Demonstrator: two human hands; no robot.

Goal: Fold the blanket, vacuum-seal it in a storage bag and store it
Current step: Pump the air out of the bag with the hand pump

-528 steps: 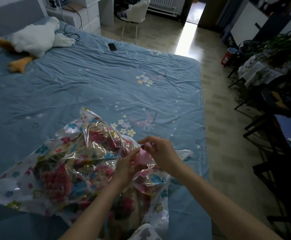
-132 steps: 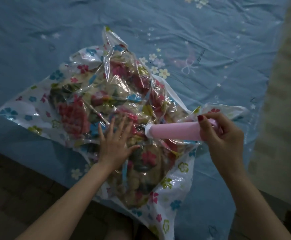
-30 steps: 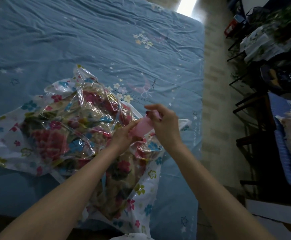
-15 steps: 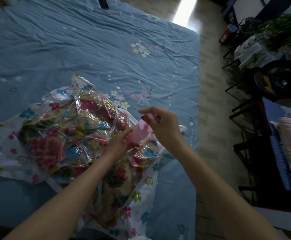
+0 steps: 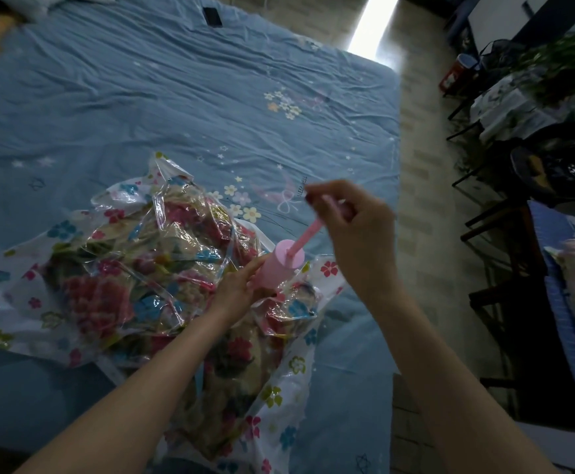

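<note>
Your left hand (image 5: 241,285) curls around the barrel of the pink pump (image 5: 279,266), which stands on the storage bag (image 5: 74,268) over the floral blanket (image 5: 149,268) inside it, on the blue bed (image 5: 176,97). Your right hand (image 5: 358,227) pinches the pump's handle (image 5: 327,201), its rod drawn out of the barrel.

Dim room, bright doorway glare, blurred edges, wide-angle distortion
</note>
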